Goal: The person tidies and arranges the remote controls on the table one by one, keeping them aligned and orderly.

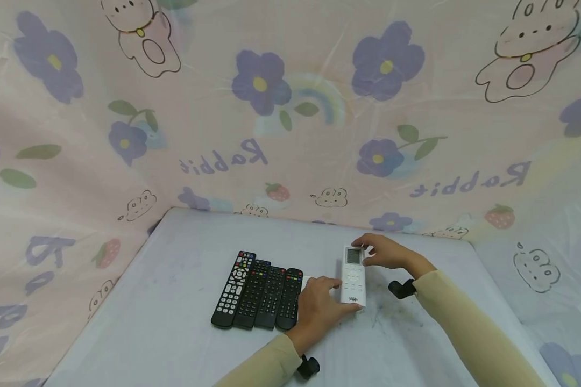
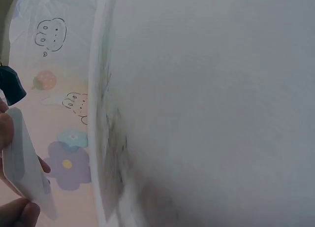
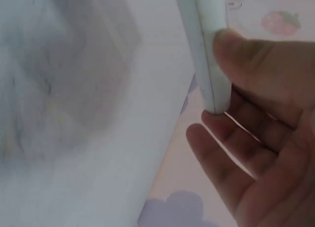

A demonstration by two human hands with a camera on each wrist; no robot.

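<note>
Both hands hold a white remote control [image 1: 353, 279] with a small grey screen at its far end. My left hand [image 1: 319, 306] grips its near end, the thumb at the bottom edge and fingers at the left side. At the far right corner, my right hand [image 1: 386, 252] pinches it between thumb and fingers. The right wrist view shows the thumb of my right hand [image 3: 266, 123] against the side of the white remote control [image 3: 209, 54]. In the left wrist view, the white remote control [image 2: 22, 158] appears tilted, with fingertips around it.
Several black remote controls [image 1: 242, 290] lie side by side left of my left hand. A white edge [image 1: 305, 280] shows beside the last one, mostly hidden by that hand. Patterned cloth [image 1: 314, 134] rises behind the white table [image 1: 160, 301] and at its sides.
</note>
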